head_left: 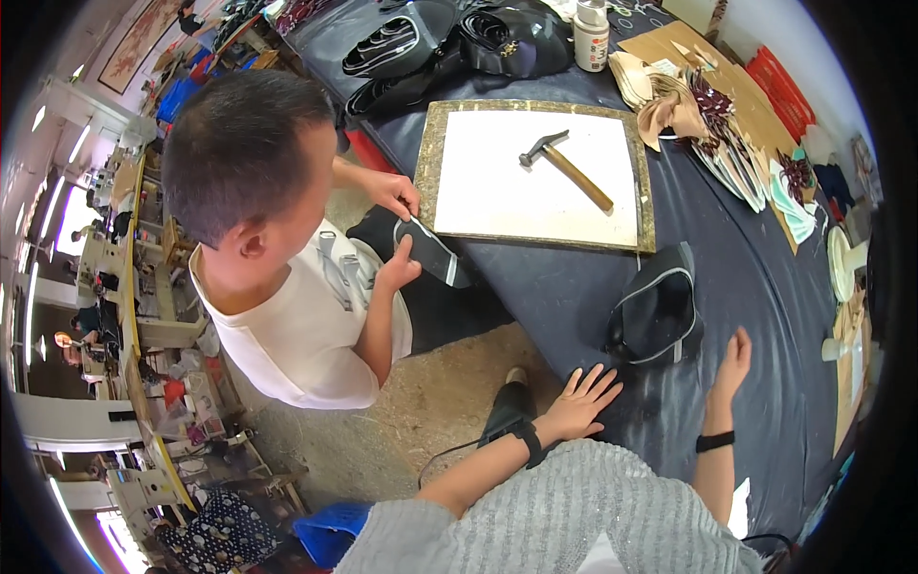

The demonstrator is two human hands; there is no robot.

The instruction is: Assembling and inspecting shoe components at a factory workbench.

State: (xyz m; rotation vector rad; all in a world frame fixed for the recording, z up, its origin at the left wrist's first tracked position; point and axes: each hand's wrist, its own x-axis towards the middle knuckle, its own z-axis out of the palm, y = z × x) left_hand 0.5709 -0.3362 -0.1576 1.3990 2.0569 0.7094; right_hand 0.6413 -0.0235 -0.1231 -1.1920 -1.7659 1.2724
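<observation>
My left hand (pixel 581 402) lies flat at the edge of the dark-covered table, fingers spread and nothing under them that I can make out. Just beyond it stands a black shoe upper (pixel 626 320) with pale trim, bent into a loop; neither hand appears to touch it. My right hand (pixel 734 364) is to the right of the upper, seen from the side, with its fingers stretched out and no object in it. On the left a co-worker holds a similar dark upper (pixel 430 251) with pale trim in both hands.
A hammer (pixel 574 175) rests on a white-topped board (pixel 478 191). Behind it are stacked black uppers (pixel 392 46) and a white bottle (pixel 591 38). Beige and patterned cut pieces (pixel 669 105) lie at the far right. Sewing machines line the left.
</observation>
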